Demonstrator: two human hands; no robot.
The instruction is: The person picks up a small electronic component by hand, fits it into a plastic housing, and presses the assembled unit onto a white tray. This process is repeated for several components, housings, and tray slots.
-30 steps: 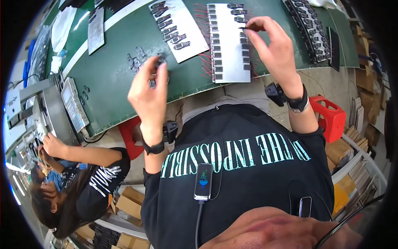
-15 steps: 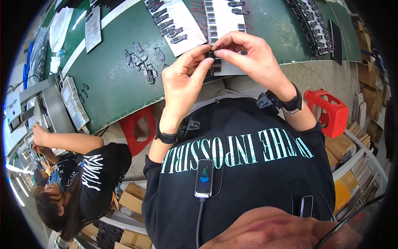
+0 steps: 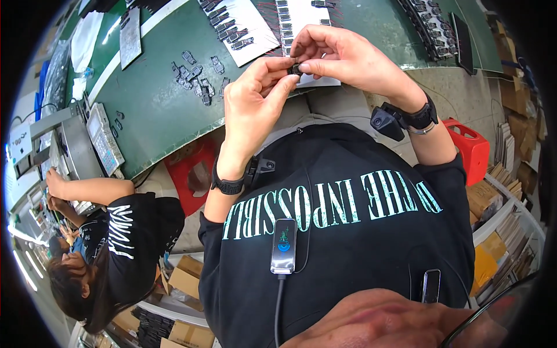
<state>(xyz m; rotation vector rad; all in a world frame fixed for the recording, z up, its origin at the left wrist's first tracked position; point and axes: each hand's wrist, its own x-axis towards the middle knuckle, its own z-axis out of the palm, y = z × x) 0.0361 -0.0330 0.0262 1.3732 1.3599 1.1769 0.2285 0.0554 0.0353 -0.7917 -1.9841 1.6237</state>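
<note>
A small black plastic part (image 3: 295,69) is held over the near edge of the green table. My left hand (image 3: 258,93) pinches it from the left between thumb and fingertips. From the right, the thumb and index finger of my right hand (image 3: 336,61) close on the same part; my fingertips hide much of it. Beyond my hands lies a white board (image 3: 301,17) with a column of black parts and thin red wires. Another white board (image 3: 258,26), left of it, carries a row of similar wired parts. Several loose black parts (image 3: 194,74) are scattered left of my left hand.
A black tray of parts (image 3: 426,29) stands at the far right of the green table (image 3: 151,116). Red stools (image 3: 467,151) flank me. On the left, a co-worker (image 3: 139,232) sits beside a machine with a keypad (image 3: 103,139). Cardboard boxes (image 3: 188,275) are behind.
My right hand and forearm have shifted up and outward, with the fingers still at the part. The table scene has slid slightly up and left in the picture.
</note>
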